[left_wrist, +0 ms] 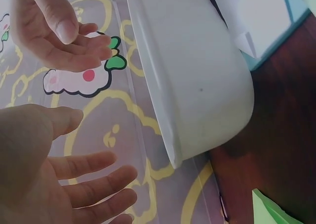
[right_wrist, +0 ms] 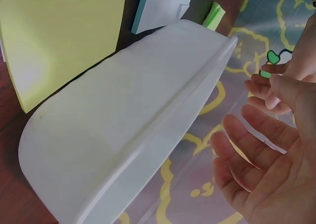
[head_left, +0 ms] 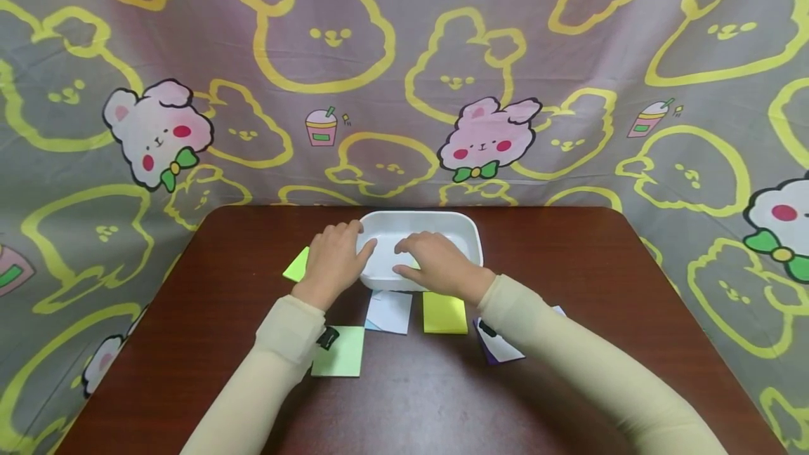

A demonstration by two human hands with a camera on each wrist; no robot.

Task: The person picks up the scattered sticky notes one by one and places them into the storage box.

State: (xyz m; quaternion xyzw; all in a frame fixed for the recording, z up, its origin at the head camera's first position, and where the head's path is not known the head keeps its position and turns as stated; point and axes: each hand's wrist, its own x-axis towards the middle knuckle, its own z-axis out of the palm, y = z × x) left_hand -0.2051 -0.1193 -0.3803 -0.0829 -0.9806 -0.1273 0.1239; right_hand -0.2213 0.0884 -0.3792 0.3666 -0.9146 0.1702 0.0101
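A white rectangular tray (head_left: pixel 474 230) with rounded corners stands at the back middle of the table. My left hand (head_left: pixel 331 258) hovers at its left side, fingers spread and holding nothing. Over the right part of the tray is my right hand (head_left: pixel 442 265), its fingers relaxed and loosely bent around no object. In the right wrist view the fingers (right_wrist: pixel 256 140) show apart from the tray wall (right_wrist: pixel 118 95). The left wrist view likewise has both hands above the rim, palms facing each other.
Around the tray lie square paper pads: bright green (head_left: pixel 297 267), light green (head_left: pixel 344 357), white with a blue edge (head_left: pixel 388 313), yellow (head_left: pixel 445 314), and white over purple (head_left: pixel 502 348). A patterned curtain (head_left: pixel 404 90) hangs behind the brown table (head_left: pixel 569 251).
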